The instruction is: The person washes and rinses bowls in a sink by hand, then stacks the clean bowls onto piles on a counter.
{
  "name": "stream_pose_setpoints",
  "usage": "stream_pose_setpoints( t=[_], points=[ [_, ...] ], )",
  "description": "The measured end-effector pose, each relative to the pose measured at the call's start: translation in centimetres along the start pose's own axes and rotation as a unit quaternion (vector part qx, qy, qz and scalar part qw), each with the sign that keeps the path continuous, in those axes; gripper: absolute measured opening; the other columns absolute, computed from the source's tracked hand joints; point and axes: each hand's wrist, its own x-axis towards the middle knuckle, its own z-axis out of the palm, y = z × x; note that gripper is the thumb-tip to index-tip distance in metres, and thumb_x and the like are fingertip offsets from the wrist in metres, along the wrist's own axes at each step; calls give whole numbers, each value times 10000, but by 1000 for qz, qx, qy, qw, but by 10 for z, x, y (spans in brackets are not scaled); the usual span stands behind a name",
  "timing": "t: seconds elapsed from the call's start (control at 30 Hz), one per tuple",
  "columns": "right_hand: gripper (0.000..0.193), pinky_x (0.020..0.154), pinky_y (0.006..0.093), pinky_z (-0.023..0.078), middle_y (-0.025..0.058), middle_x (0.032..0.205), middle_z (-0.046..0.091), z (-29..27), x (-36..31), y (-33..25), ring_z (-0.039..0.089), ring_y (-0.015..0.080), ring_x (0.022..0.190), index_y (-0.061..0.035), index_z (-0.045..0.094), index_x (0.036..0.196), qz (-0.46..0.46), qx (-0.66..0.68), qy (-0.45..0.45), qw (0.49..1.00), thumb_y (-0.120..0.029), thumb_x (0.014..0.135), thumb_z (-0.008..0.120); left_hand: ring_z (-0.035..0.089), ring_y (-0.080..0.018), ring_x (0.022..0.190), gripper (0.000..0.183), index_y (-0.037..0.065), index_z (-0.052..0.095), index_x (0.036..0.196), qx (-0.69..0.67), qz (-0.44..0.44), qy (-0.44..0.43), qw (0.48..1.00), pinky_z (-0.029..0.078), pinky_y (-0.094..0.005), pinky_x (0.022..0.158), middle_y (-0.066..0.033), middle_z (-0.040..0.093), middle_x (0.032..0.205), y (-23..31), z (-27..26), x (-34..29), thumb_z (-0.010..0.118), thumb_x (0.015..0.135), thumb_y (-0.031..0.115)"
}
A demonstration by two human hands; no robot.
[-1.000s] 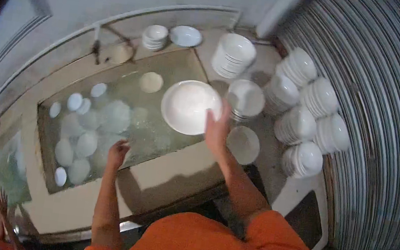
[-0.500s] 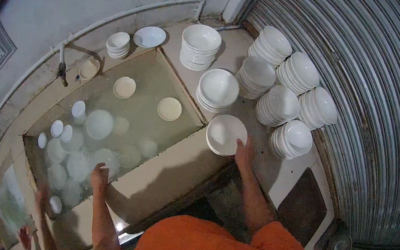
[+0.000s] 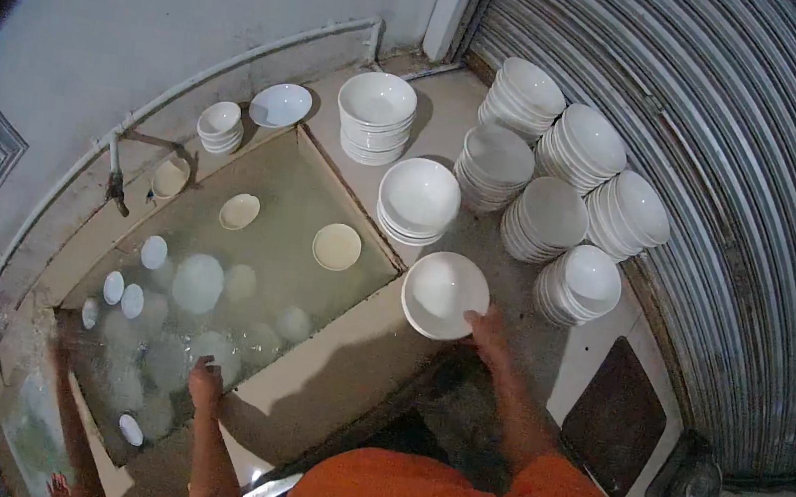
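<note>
My right hand [image 3: 487, 336] pinches the right rim of a white bowl [image 3: 433, 288] by the near right corner of the water-filled basin [image 3: 313, 358]. Whether a second bowl sits beneath it is hard to tell. Over the basin's near edge, my left hand [image 3: 207, 384] hovers with bent fingers slightly apart and nothing visible in it. Below it, pale round dishes [image 3: 200, 283] lie under the cloudy water. Small white cups [image 3: 133, 301] and a cream bowl [image 3: 337, 247] float or sit near the surface. Just behind the held bowl stands a stack of white bowls [image 3: 420, 199].
Several bowl stacks [image 3: 545, 218] crowd the counter before a ribbed metal shutter [image 3: 730, 172]. Another bowl stack [image 3: 375, 115] stands behind the basin, near a tap [image 3: 116, 191]. A co-worker's arms [image 3: 78, 423] reach in from the left. A dark board [image 3: 615, 418] lies at right.
The view has shifted slightly. My right hand still grips the bowl, which now tilts a little differently. The co-worker's hand has moved up along the basin's left side. The far cream bowl has tipped.
</note>
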Motion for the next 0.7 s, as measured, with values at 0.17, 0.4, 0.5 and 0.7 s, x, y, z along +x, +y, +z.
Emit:
stream_pose_setpoints(
  t=[0.17, 0.4, 0.5, 0.7],
  points=[
    [563, 853, 445, 500, 186, 1201, 514, -28, 8, -69, 569, 291, 1024, 21, 379, 1306, -50, 56, -19, 997, -143, 816, 601, 647, -281, 910, 303, 44, 575, 1158, -122, 111, -68, 984, 494, -365, 792, -173, 663, 1007, 203, 23, 35, 586, 863, 112],
    [592, 819, 442, 524, 240, 1146, 559, 5, 95, -170, 602, 351, 1006, 48, 324, 1316, -186, 124, -23, 974, -136, 815, 583, 670, -300, 753, 510, 11, 460, 1274, -372, 65, -287, 881, 516, -372, 726, -206, 649, 833, 486, 28, 72, 556, 910, 355],
    [564, 835, 427, 508, 277, 1114, 577, 21, 97, -190, 603, 377, 1010, 56, 367, 1289, -419, -356, 127, 826, -130, 802, 584, 659, -375, 717, 555, -7, 411, 1291, -195, 123, -195, 953, 516, -424, 731, -239, 646, 839, 490, 64, 110, 552, 889, 347],
    [730, 1035, 470, 328, 352, 1137, 538, 18, 111, -189, 544, 464, 1077, 92, 379, 1299, -157, -97, -24, 983, -413, 824, 606, 611, -455, 890, 562, -15, 405, 1282, -88, 193, -143, 967, 485, -491, 806, -296, 626, 961, 469, 111, 136, 546, 856, 323]
  ],
)
